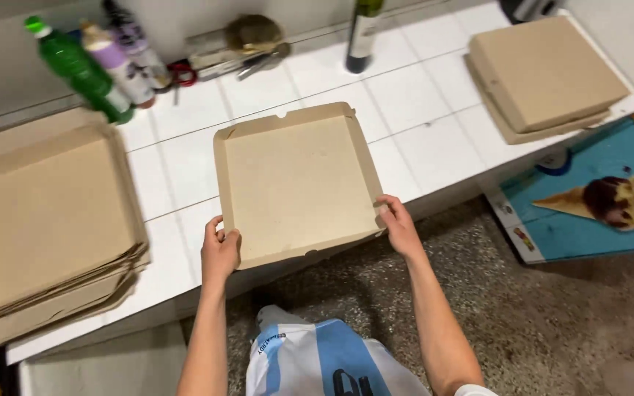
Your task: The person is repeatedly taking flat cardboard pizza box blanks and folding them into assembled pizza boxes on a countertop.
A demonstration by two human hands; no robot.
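A shallow brown cardboard box tray [296, 180] with folded-up walls lies on the white tiled counter [412, 110], its near edge overhanging the counter's front. My left hand [219, 249] grips the tray's near left corner, thumb over the wall. At the near right corner, my right hand [398, 224] pinches the wall and its folded flap. The tray is empty inside.
A stack of flat unfolded cardboard blanks [42, 227] lies at the left. Closed folded boxes [544, 73] are stacked at the right. Bottles [82, 70], a dark wine bottle [361, 33] and scissors [181, 73] stand along the back. A blue freezer lid [588, 198] sits lower right.
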